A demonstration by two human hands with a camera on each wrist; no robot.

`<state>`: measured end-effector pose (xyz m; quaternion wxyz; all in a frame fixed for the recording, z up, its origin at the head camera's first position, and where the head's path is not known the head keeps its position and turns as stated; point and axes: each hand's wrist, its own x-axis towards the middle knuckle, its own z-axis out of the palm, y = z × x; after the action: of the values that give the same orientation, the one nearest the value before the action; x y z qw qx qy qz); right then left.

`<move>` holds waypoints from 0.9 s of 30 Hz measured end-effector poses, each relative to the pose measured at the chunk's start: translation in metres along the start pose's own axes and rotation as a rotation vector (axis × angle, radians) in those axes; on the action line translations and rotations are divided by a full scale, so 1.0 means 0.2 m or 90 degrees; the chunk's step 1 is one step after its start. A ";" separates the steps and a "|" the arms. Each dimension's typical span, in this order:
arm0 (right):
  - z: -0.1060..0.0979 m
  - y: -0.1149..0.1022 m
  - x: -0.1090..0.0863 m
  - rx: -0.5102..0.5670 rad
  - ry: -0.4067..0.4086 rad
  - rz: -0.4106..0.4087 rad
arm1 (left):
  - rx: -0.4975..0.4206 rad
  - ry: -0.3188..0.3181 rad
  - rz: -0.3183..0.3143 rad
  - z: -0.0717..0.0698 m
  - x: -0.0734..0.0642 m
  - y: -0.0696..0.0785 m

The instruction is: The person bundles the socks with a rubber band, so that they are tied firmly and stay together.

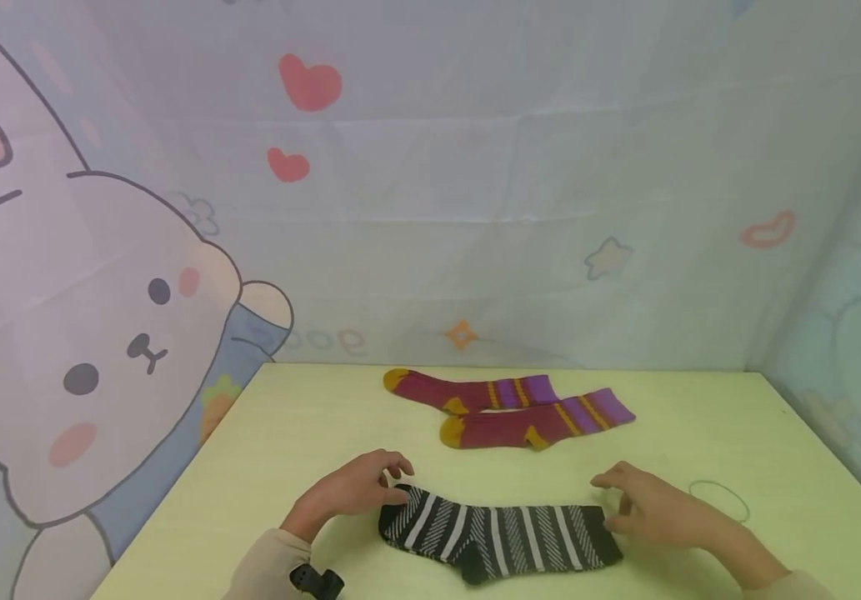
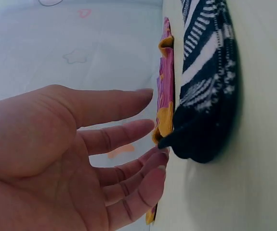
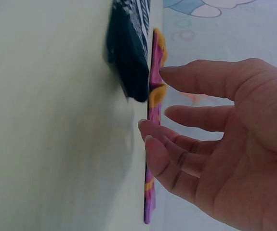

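Note:
A black-and-white striped sock (image 1: 505,533) lies flat across the front of the table, its toe to the left and its cuff to the right. By the toe is my left hand (image 1: 362,486), fingers loosely bent and nothing held. My right hand (image 1: 655,506) hovers just off the cuff, its fingers relaxed and apart. In the left wrist view, the dark toe of the striped sock (image 2: 203,125) is close to my fingertips. The right wrist view has the dark cuff of the sock (image 3: 131,62) apart from my fingers.
Two maroon socks with purple and mustard bands, one upper (image 1: 430,389) and one lower (image 1: 505,425), lie partly overlapping farther back. A thin green loop (image 1: 720,500) rests on the table (image 1: 310,417) by my right wrist. A printed cloth (image 1: 520,167) hangs behind.

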<state>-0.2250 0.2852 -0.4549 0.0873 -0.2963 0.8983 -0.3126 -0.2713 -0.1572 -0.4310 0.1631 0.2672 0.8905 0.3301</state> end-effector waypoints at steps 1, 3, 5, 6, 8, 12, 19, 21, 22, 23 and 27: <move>-0.01 0.01 0.00 -0.007 0.008 0.001 | 0.001 0.005 0.002 0.00 0.02 0.01; -0.04 0.01 0.02 -0.018 0.021 -0.001 | 0.002 0.017 0.007 0.00 0.06 0.01; -0.07 0.03 0.04 -0.023 0.031 -0.001 | 0.008 0.036 0.012 0.00 0.10 0.01; -0.08 0.03 0.05 -0.028 0.036 0.000 | 0.009 0.044 0.014 0.00 0.12 0.02; -0.11 0.04 0.08 -0.030 0.046 0.005 | 0.007 0.060 0.013 0.00 0.17 0.02; -0.16 0.07 0.13 -0.024 0.068 0.025 | 0.009 0.085 0.004 0.00 0.25 0.03; -0.21 0.11 0.21 -0.025 0.086 0.072 | 0.007 0.095 -0.006 -0.01 0.35 0.06; -0.23 0.12 0.24 -0.027 0.090 0.077 | -0.003 0.096 -0.010 0.00 0.37 0.06; -0.23 0.13 0.25 -0.030 0.090 0.077 | -0.007 0.098 -0.011 0.00 0.38 0.06; -0.24 0.14 0.26 -0.028 0.092 0.081 | -0.009 0.099 -0.012 0.00 0.39 0.06; -0.26 0.18 0.29 -0.023 0.102 0.085 | -0.016 0.105 -0.017 0.00 0.41 0.05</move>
<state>-0.3067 0.2991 -0.4344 0.0309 -0.2114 0.9256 -0.3125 -0.3328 -0.1036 -0.4337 0.0971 0.2252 0.9002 0.3600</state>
